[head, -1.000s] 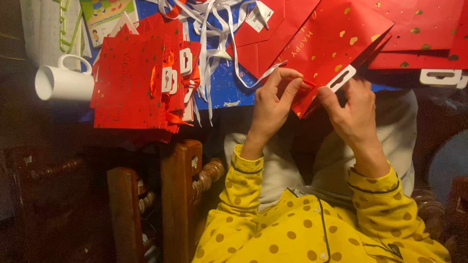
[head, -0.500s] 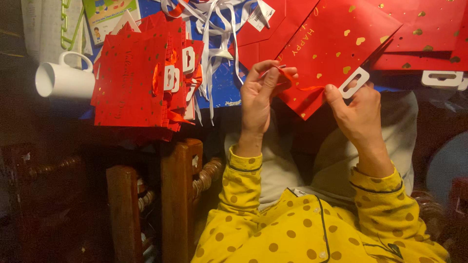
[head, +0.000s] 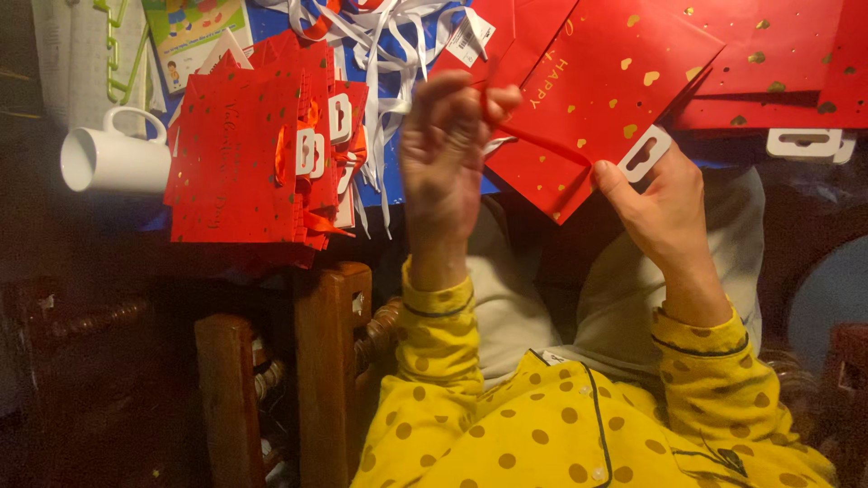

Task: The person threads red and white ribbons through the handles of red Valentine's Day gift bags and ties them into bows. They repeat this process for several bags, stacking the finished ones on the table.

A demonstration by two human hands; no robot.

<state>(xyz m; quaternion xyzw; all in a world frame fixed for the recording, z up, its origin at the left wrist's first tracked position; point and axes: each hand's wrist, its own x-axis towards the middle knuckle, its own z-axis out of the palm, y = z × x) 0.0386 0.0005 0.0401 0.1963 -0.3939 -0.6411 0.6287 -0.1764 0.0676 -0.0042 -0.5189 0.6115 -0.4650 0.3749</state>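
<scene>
A flat red paper bag (head: 597, 99) with gold hearts and a white hanger tab lies tilted at the bench edge, above the lap. The right hand (head: 660, 203) grips its lower corner; the left hand (head: 448, 149) pinches its red ribbon (head: 533, 140), pulled taut.

Left hand (head: 445, 154) raised, right hand (head: 660, 203) pinching
</scene>
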